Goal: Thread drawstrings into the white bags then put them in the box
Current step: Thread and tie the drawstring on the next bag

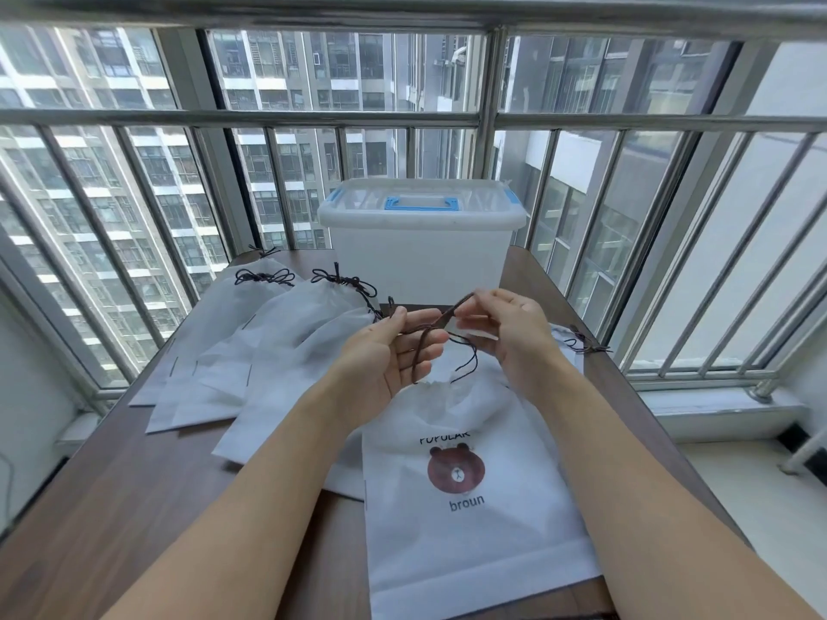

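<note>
Dark brown cord drawstring (pixel 427 340) is pinched in both grips, left hand (pixel 394 351) and right hand (pixel 505 333), above the white bear-print bag (pixel 470 507). I judge several bags remain; the lidded translucent box (pixel 420 243) waits behind.

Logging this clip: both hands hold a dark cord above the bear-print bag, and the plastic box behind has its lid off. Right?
Not quite. The head view shows the box with its lid on. Otherwise right: the left hand and right hand hold the cord above the bag.
</note>
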Motion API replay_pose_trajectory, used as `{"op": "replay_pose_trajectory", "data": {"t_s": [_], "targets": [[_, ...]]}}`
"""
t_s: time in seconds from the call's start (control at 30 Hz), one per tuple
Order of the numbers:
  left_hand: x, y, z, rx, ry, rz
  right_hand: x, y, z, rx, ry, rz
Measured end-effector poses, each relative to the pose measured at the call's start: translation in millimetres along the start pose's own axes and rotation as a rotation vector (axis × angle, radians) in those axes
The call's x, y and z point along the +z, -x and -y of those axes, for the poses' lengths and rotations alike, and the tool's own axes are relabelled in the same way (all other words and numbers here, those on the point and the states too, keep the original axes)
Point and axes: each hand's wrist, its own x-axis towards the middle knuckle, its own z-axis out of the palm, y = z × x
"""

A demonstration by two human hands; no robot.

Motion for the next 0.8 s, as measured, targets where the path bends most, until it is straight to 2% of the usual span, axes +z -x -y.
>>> {"op": "replay_pose_trajectory", "data": {"t_s": [0.07, 0.13, 0.3, 0.47, 0.57, 0.7, 0.8], "targets": [[-1, 0, 0, -0.003, 0.029, 0.01, -3, 0, 4, 0.086, -0.209, 0.04], [-2, -1, 0, -0.015, 0.07, 0.027, -4, 2, 6, 0.09, -0.282, 0.137], [-5, -1, -5, -0.04, 0.266, 0.045, 4, 11, 1, 0.009, 0.001, 0.368], [-15, -2, -11, -0.002, 0.309, 0.04, 10, 17, -3, -0.059, 0.287, 0.37], [-15, -5, -10, 0.129, 0.087, -0.023, 12, 18, -5, -0.085, 0.399, 0.333], [-13, -11, 2, 0.481, -0.365, -0.238, 10, 15, -7, -0.068, 0.409, 0.294], [-15, -13, 8, 0.591, -0.443, -0.284, 11, 12, -9, -0.041, 0.308, 0.235]]}}
